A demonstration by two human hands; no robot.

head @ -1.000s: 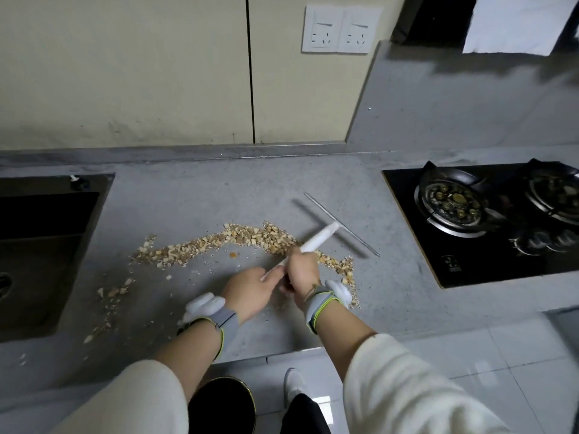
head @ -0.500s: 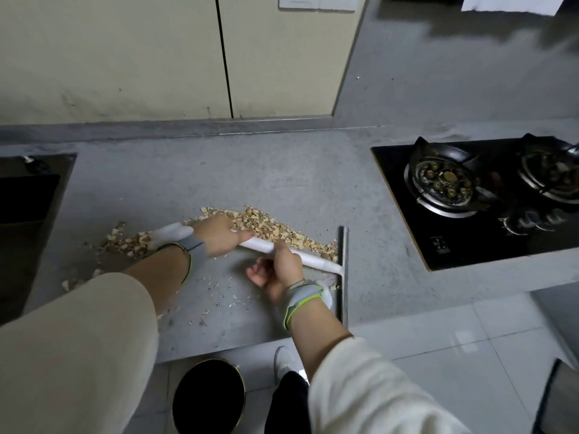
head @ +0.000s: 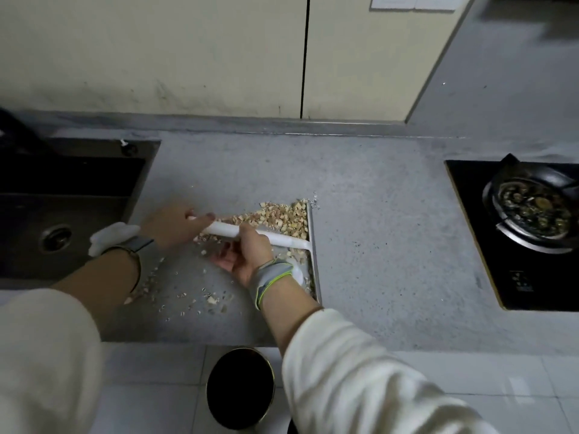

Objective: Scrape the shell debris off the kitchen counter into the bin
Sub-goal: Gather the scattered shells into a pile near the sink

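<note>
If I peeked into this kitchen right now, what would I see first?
You'd first spot the pile of shell debris in the middle of the grey counter, heaped against the blade of a white scraper. The right hand grips its handle and the left hand touches the handle's end. A round black bin waits on the floor below, and a gas stove sits at the right.

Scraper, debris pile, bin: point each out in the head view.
scraper [head: 283, 239]: head view, on the white handle right of the right hand.
debris pile [head: 279, 216]: head view, on the heap beside the blade.
bin [head: 240, 388]: head view, on its dark opening, on the floor.
</note>
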